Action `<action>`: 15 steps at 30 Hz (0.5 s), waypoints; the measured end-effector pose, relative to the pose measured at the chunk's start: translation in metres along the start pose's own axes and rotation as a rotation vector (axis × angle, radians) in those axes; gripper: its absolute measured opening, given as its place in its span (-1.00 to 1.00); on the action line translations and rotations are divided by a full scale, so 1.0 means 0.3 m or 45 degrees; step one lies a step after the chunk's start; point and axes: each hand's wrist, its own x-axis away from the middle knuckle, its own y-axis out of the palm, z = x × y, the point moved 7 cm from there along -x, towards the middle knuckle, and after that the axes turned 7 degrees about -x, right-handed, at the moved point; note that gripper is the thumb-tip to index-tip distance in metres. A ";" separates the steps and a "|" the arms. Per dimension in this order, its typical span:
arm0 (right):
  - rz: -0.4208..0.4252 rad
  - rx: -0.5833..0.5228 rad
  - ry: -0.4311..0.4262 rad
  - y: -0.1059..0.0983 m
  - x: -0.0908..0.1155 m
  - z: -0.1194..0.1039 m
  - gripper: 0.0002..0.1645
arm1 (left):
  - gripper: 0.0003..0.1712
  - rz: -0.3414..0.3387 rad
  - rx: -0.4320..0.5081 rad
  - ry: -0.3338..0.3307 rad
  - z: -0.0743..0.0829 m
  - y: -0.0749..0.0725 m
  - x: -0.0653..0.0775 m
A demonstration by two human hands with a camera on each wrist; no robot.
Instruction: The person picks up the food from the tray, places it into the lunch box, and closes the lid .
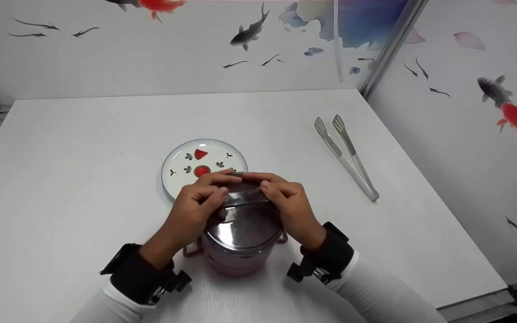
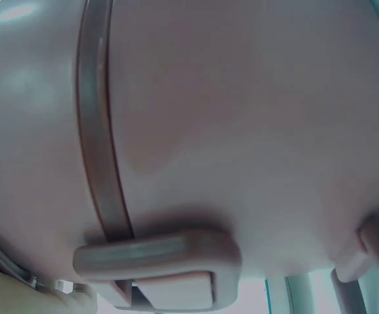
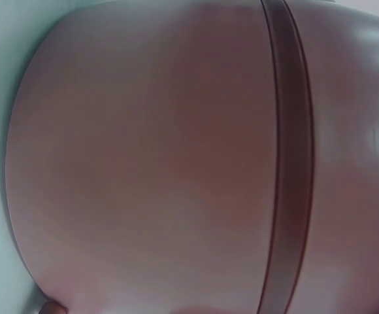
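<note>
A pink pot (image 1: 234, 264) with a shiny metal lid (image 1: 227, 235) stands upright in front of the person. My left hand (image 1: 195, 206) holds the far left part of the lid, its thumb at the end of a raised metal strip (image 1: 245, 197). At the strip's other end is my right hand (image 1: 294, 204), thumb and fingers curled in the same way. The fingers hide the lid's far edge. Up close in the left wrist view, the pot's wall (image 2: 242, 131) shows a darker band and a loop handle (image 2: 157, 261). The right wrist view is filled by the pot's wall (image 3: 150, 157).
Behind the pot lies a white plate (image 1: 180, 163) with red fruit and leaf patterns, partly covered by the hands. Metal tongs (image 1: 348, 157) lie spread on the white table (image 1: 83, 170) to the right. Printed wall panels (image 1: 173, 58) border the table at the back and right.
</note>
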 end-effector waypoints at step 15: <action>-0.088 0.715 0.197 -0.167 -0.231 0.023 -0.38 | -0.43 -0.059 -0.554 -0.242 -0.077 -0.115 -0.252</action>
